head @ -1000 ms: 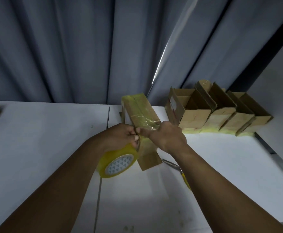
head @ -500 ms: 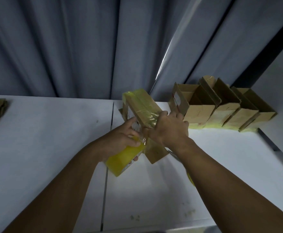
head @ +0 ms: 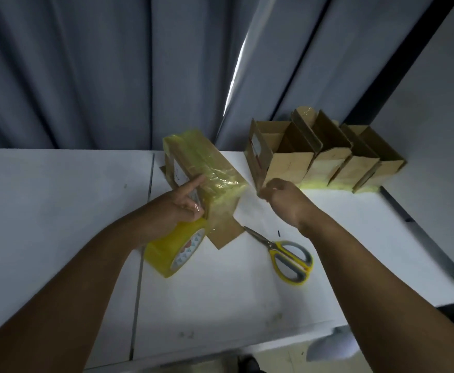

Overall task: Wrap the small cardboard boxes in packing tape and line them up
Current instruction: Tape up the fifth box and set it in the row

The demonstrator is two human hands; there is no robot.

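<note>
A cardboard box (head: 207, 168) wrapped in yellowish packing tape lies tilted on the white table (head: 59, 211), one brown flap sticking out toward me. My left hand (head: 182, 205) grips the yellow tape roll (head: 172, 251) against the box's near end, with the index finger stretched along the box's side. A strip of tape runs from the roll onto the box. My right hand (head: 282, 195) hovers to the right of the box, fingers curled, with nothing visible in it. A row of several open-topped boxes (head: 328, 160) stands at the back right.
Yellow-handled scissors (head: 287, 257) lie on the table below my right hand, blades pointing at the box flap. Grey curtains (head: 112, 76) hang right behind the table. A wall (head: 436, 117) closes the right side, and the table's front edge is near me.
My right hand has let go of the wrapped box and moved right, uncovering the scissors. My left hand stays on the roll, its index finger now stretched along the box's side.
</note>
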